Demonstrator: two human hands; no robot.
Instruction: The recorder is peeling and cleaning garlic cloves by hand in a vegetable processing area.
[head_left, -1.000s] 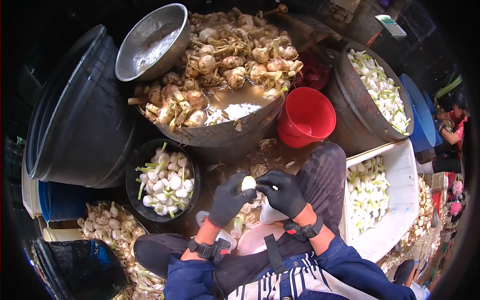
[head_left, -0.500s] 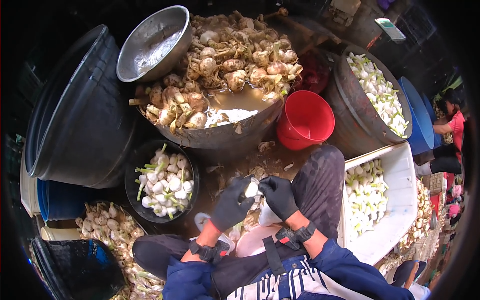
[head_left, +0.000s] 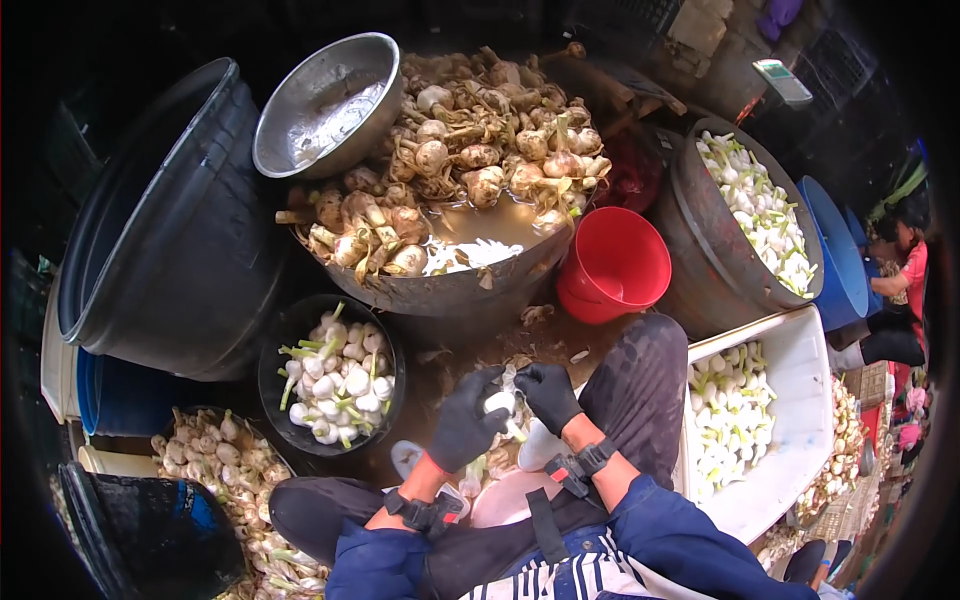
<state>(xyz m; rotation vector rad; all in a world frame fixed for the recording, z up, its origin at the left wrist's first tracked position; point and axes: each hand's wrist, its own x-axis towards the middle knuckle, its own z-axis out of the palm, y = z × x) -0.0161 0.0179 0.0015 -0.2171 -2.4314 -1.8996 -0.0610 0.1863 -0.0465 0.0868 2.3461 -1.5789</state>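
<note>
A seated person's workspace, seen from above, is ringed closely by containers. The free room is a small patch of wet brown floor between the black bowl on the left, the large tub ahead and the bent right knee; the hands work over its near side, well apart from the rims.

Both forearms rise from the lower edge and angle inward, wrists strapped, hands in black gloves. The left hand curls around the left side of a white garlic bulb, thumb and fingers closed on it, its stem slanting down toward the lap. The right hand reaches in from the other side, fingers bent, tips at the bulb's upper edge (whether they pinch a bit of skin, I cannot tell).

The black bowl holds cleaned white bulbs with green stems. The tub is heaped with soiled brown garlic over murky water, and a tilted metal bowl rests at its upper left. A red bucket stands just beside the tub's right side. Farther right, a dark drum and a white box both contain pale, green-stemmed garlic. A big dark barrel leans at far left.
</note>
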